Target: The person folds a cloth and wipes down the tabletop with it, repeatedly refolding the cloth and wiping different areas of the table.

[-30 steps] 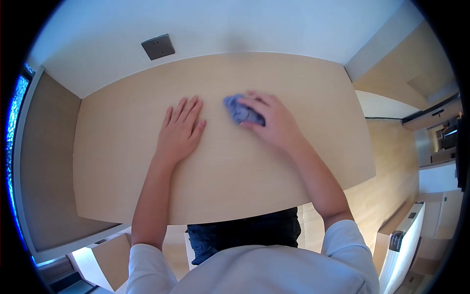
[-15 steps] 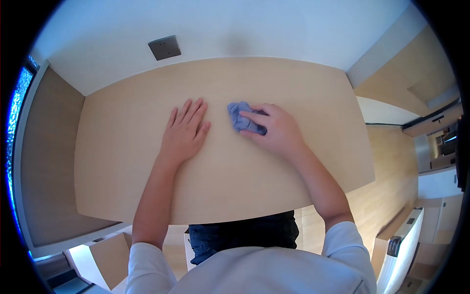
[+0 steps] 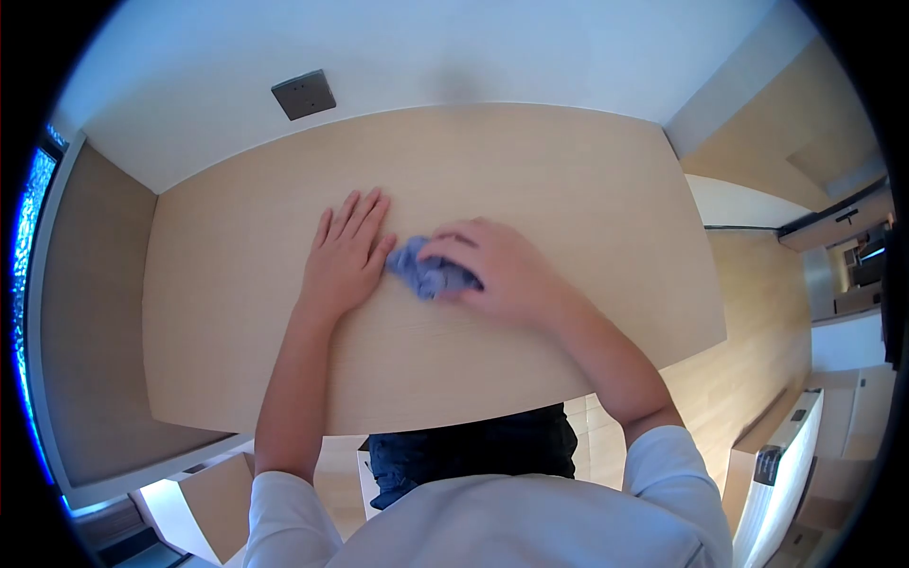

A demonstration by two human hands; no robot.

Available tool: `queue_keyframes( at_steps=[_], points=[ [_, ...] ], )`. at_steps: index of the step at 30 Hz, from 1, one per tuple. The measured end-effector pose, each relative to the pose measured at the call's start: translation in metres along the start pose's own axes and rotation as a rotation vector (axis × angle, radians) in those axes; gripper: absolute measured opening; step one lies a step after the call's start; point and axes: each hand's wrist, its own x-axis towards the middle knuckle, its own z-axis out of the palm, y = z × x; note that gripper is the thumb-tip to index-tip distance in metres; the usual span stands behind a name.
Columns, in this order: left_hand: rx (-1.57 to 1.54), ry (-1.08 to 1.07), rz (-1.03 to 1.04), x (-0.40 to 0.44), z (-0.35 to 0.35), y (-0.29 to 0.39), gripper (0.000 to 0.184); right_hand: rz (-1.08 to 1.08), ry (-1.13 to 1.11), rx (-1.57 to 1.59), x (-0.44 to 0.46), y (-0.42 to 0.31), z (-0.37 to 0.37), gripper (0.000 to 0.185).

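Note:
A crumpled blue-grey cloth (image 3: pixel 423 272) lies on the pale wooden tabletop (image 3: pixel 530 170), a little right of the middle of my left hand's side. Bent fingers of my right hand (image 3: pixel 497 270) grip it from the right; hand and cloth are slightly blurred. Flat on the wood rests my left hand (image 3: pixel 346 256), palm down with its fingers stretched out and nothing held. Its thumb is close to the cloth's left edge; whether they touch I cannot tell. Part of the cloth is hidden under my right hand.
A dark wall socket (image 3: pixel 304 95) sits on the white wall (image 3: pixel 417 57) behind the table. A brown panel (image 3: pixel 95 312) borders the left end. Wooden floor (image 3: pixel 757 293) shows beyond the right edge, with a long white-sided object (image 3: pixel 781 483) lower down.
My right hand has slid the cloth left and toward my body, close to my left hand. My left hand stays flat in about the same spot; the view has shifted slightly.

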Motion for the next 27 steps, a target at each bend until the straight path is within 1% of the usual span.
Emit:
queue_keyframes(
  at_steps=[2,4,7,10,13,16,19,22,25,27],
  points=[
    [-0.001,-0.006,-0.01,-0.001,-0.002,0.002,0.061,0.163,0.094,-0.08,0.002,0.016,-0.009,0.051],
    [0.002,-0.011,-0.016,-0.002,-0.003,0.005,0.061,0.334,0.238,-0.179,-0.001,0.049,-0.019,0.052],
    [0.003,-0.01,-0.017,-0.001,-0.001,0.003,0.061,0.59,0.361,-0.26,-0.005,0.078,-0.036,0.053],
    [0.002,-0.019,-0.024,0.0,-0.001,0.0,0.062,0.634,0.413,-0.287,-0.007,0.092,-0.038,0.05],
    [-0.013,-0.023,-0.023,0.0,-0.002,0.001,0.062,0.501,0.375,-0.394,-0.007,0.085,-0.029,0.048],
    [-0.023,-0.024,-0.027,-0.002,-0.004,0.002,0.063,0.361,0.189,-0.225,-0.005,0.06,-0.032,0.046],
    [-0.024,-0.012,-0.018,0.001,-0.003,0.004,0.063,0.199,0.048,-0.106,-0.004,0.022,-0.021,0.045],
    [-0.026,-0.001,-0.015,0.001,-0.002,0.003,0.062,-0.073,-0.012,-0.131,-0.01,-0.011,-0.009,0.045],
    [-0.022,-0.006,-0.015,-0.004,-0.002,0.002,0.062,-0.256,-0.09,-0.016,-0.013,-0.028,0.006,0.045],
    [-0.006,0.013,0.004,-0.001,0.001,0.001,0.062,-0.213,-0.103,0.029,-0.012,-0.027,0.007,0.046]
  ],
)
